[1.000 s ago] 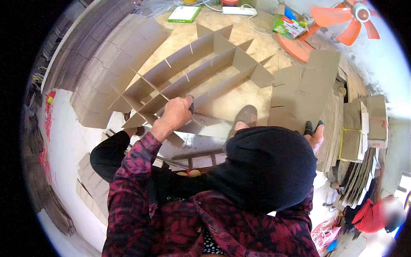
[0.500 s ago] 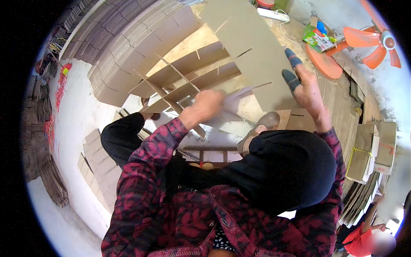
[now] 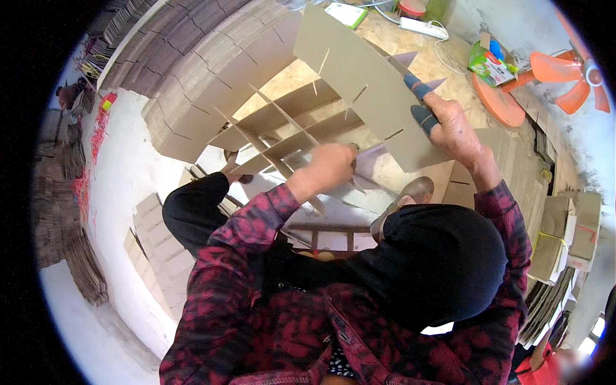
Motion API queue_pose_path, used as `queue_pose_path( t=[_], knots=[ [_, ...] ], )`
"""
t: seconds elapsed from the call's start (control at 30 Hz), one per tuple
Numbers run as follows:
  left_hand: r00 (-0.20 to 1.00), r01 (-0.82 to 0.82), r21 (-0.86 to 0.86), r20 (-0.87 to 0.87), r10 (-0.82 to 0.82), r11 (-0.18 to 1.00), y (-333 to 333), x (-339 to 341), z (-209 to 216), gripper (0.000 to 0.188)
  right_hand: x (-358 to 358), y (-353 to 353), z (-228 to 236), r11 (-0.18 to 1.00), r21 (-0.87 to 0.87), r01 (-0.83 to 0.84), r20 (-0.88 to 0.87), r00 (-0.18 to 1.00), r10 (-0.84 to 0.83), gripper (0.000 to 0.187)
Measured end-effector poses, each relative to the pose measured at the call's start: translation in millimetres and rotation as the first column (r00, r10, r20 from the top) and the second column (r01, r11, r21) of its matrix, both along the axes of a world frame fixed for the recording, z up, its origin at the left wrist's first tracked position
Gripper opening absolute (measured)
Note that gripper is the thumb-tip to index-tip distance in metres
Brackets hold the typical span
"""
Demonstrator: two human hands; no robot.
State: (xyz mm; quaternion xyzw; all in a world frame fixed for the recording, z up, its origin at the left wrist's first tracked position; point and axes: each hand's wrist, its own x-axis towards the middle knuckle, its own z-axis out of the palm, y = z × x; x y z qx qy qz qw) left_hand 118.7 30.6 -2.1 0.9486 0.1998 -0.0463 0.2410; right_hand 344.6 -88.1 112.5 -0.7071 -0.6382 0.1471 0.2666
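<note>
A partly interlocked grid of slotted cardboard strips (image 3: 290, 122) stands in front of me. Over its right side leans a wide slotted cardboard panel (image 3: 350, 80). Dark covers sheathe two fingertips of my right hand (image 3: 457, 131), which grips the panel by its right edge. My left hand (image 3: 327, 168) is closed at the grid's near right end, around a cardboard strip; it is slightly blurred and its fingertips are partly hidden. Pointed strip ends (image 3: 436, 84) show past the panel's far right edge.
Slotted cardboard sheets are stacked at the far left (image 3: 199, 83), with more at the right (image 3: 507, 157). An orange fan (image 3: 574, 74), a green box (image 3: 491, 67) and a white power strip (image 3: 423, 27) stand at the far right. Tied cardboard bundles (image 3: 553, 237) and a person in red (image 3: 539, 369) are at right.
The panel has tilted, and strip ends now show beyond its right edge. My left hand has shifted right along the grid; the right hand still holds the panel. The whole view has shifted slightly.
</note>
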Motion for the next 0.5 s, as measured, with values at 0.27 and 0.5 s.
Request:
queue_pose_path(
  t=[0.27, 0.5],
  knots=[
    [1.000, -0.018, -0.008, 0.000, 0.018, 1.000, -1, 0, -2, 0.016, -3, 6, -1, 1.000, 0.016, 0.011, 0.024, 1.000, -0.012, 0.040],
    [0.998, 0.039, -0.014, -0.040, -0.040, 0.999, -4, 1, 10, 0.014, -14, 2, -1, 0.997, 0.074, 0.007, -0.023, 1.000, -0.005, 0.041]
  ],
)
